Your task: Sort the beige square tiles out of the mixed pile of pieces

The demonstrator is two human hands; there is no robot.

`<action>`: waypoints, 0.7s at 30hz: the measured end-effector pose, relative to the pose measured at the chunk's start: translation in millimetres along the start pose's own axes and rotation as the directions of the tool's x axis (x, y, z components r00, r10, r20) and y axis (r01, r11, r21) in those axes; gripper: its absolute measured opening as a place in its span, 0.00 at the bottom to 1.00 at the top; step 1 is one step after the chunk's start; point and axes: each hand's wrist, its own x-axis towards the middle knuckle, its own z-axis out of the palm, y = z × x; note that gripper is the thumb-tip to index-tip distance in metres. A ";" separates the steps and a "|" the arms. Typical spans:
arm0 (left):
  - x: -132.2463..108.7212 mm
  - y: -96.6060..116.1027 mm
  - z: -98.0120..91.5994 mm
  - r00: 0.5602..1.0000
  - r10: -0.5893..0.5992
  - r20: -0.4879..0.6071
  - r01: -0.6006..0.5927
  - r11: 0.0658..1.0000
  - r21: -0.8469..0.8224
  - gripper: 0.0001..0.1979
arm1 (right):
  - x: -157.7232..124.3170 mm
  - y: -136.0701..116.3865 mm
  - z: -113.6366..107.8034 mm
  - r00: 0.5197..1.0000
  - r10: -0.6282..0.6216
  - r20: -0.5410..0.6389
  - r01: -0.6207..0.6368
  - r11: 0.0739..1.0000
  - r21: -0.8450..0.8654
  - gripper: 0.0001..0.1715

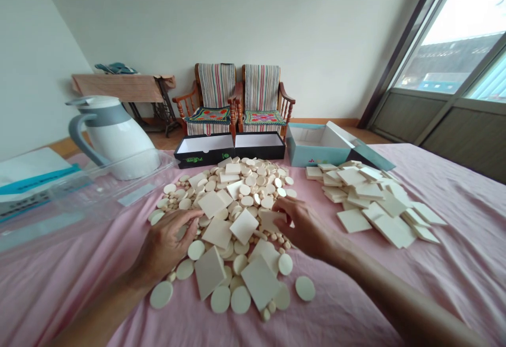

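Observation:
A broad heap of pale wooden pieces lies before me, mixing round discs (241, 299), square tiles (244, 226) and small pebble-like bits (280, 239). On the heap's left side is my left hand (168, 241), thumb and fingers apart, fingertips beside a square tile (212, 204). No piece shows in its grasp. At the heap's right side my right hand (302, 228) pinches another square tile (269, 221) between thumb and fingers; part of that tile is hidden by the fingers. Farther right, a separate pile holds only square tiles (353, 220).
Two black boxes (205, 152) with white insides stand behind the heap, beside a light-blue box (320, 154). At left are a white-grey jug (118, 141) and a clear plastic tray (98, 194). Pink cloth (336, 305) covers the table. Two chairs (261, 99) stand beyond.

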 end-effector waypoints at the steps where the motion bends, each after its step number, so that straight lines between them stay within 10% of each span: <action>1: 0.1 -0.1 0.0 1.000 0.003 -0.003 -0.003 1.000 0.001 0.09 | 3.5 8.4 -8.1 0.999 0.026 -0.037 -0.027 0.999 -0.023 0.05; 5: 0.4 -1.2 0.5 0.999 0.031 -0.012 -0.030 1.000 0.005 0.08 | 13.5 62.7 -49.2 0.929 0.250 -0.272 -0.286 0.953 -0.101 0.10; 10: 0.6 -1.3 1.0 0.999 0.032 -0.011 -0.032 0.999 0.002 0.08 | -1.7 139.3 -97.6 0.592 0.495 -0.636 -0.669 0.742 -0.045 0.20; 13: 0.2 -1.1 1.2 1.000 0.014 -0.006 -0.014 1.000 0.003 0.09 | -13.7 161.8 -110.3 0.495 0.530 -0.688 -0.758 0.651 -0.043 0.24; 17: 0.6 -0.4 1.4 1.000 -0.009 -0.006 0.009 1.000 0.007 0.10 | -8.1 151.1 -100.6 0.577 0.396 -0.715 -0.648 0.755 -0.105 0.21; 21: 2.0 1.7 0.6 1.000 -0.014 -0.005 0.014 1.000 0.011 0.10 | 9.3 106.3 -66.7 0.885 0.258 -0.388 -0.293 0.955 -0.034 0.12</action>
